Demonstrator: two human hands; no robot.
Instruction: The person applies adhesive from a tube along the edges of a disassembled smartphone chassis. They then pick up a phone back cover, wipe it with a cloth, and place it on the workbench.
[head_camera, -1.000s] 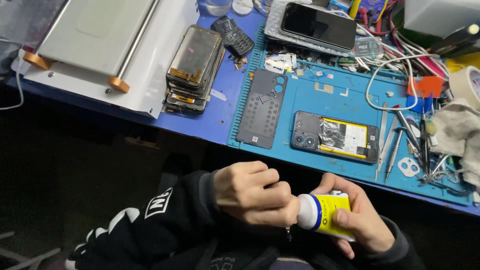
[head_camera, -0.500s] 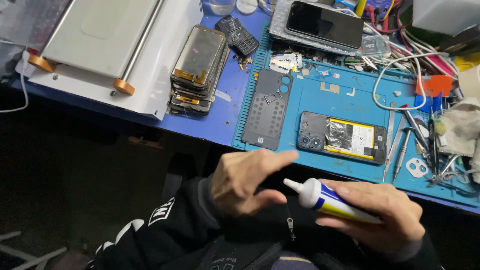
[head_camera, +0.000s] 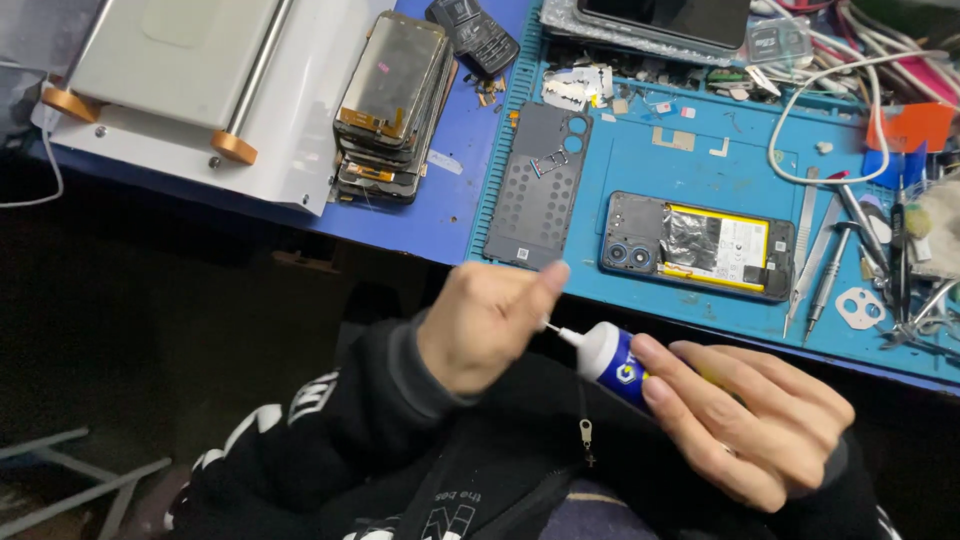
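Near the bench edge, the right hand (head_camera: 745, 420) grips a glue tube (head_camera: 610, 358) with its nozzle bared, left hand's (head_camera: 490, 320) fingertips pinching at the tip — the opened phone (head_camera: 697, 245) beyond lies unglued, 1 back cover (head_camera: 540, 185) off beside it.

Left hand (head_camera: 490, 320) loosely curled, right hand (head_camera: 750, 415) gripping.

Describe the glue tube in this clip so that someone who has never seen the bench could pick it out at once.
Start at the blue work mat with the opened phone on it, then drop below the bench edge to the two hands. The right hand holds the glue tube; the left hand touches its thin tip. It is the only white-necked tube with a blue and yellow label, and it is off the bench.
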